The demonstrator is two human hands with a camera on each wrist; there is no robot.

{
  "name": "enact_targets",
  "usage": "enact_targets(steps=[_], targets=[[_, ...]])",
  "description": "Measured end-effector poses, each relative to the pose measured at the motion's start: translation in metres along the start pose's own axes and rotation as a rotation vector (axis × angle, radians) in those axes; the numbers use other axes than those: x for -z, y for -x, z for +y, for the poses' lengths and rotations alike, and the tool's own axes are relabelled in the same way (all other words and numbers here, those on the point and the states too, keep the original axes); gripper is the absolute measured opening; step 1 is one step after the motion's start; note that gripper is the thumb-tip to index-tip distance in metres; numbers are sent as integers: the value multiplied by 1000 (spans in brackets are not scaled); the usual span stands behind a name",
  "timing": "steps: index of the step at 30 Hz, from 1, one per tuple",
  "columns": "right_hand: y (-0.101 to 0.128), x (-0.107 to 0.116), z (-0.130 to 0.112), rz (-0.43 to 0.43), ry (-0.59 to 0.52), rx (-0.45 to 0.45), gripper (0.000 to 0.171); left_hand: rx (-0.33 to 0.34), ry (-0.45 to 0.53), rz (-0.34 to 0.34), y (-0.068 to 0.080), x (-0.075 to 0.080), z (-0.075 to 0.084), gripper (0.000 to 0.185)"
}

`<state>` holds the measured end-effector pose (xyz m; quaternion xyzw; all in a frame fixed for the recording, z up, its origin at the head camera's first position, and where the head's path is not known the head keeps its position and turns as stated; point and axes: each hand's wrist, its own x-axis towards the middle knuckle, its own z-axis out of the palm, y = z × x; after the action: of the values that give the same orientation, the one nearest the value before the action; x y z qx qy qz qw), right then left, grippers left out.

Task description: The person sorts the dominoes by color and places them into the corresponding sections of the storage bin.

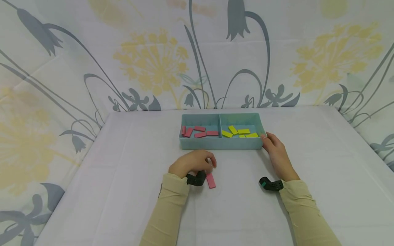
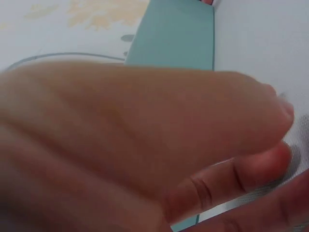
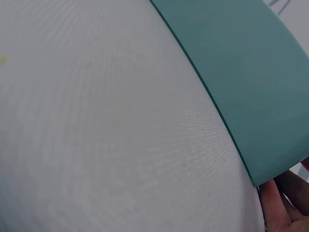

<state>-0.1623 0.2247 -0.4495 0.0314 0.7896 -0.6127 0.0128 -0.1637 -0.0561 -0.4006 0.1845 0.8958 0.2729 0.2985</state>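
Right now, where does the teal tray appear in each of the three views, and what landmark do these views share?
Head view: the teal tray sits at centre, at the table's far side, with the right hand at its right front corner.
Left wrist view: its wall shows at top centre, behind the left hand.
Right wrist view: its wall fills the upper right.
Shared landmark: the white tablecloth.

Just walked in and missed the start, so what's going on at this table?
A person is working with small coloured blocks and a teal tray that has two compartments. Pink blocks lie in its left compartment, yellow blocks in its right. The left hand is curled over one more pink block lying on the white tablecloth in front of the tray; whether it actually grips that block is unclear. The right hand touches the tray's right front corner.
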Motion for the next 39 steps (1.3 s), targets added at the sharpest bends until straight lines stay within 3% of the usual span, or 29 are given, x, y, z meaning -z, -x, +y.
enact_targets(steps=[13, 22, 32, 39], targets=[[2, 1, -2, -2, 10, 14, 70, -94, -124, -46, 0, -1, 5, 31], [2, 0, -2, -3, 3, 17, 71, -153, -189, -60, -1, -4, 7, 34], [2, 0, -4, -3, 5, 12, 71, -191, -204, -72, -3, -9, 6, 35], [1, -1, -4, 2, 6, 17, 72, -204, -185, -61, -5, -10, 4, 24]])
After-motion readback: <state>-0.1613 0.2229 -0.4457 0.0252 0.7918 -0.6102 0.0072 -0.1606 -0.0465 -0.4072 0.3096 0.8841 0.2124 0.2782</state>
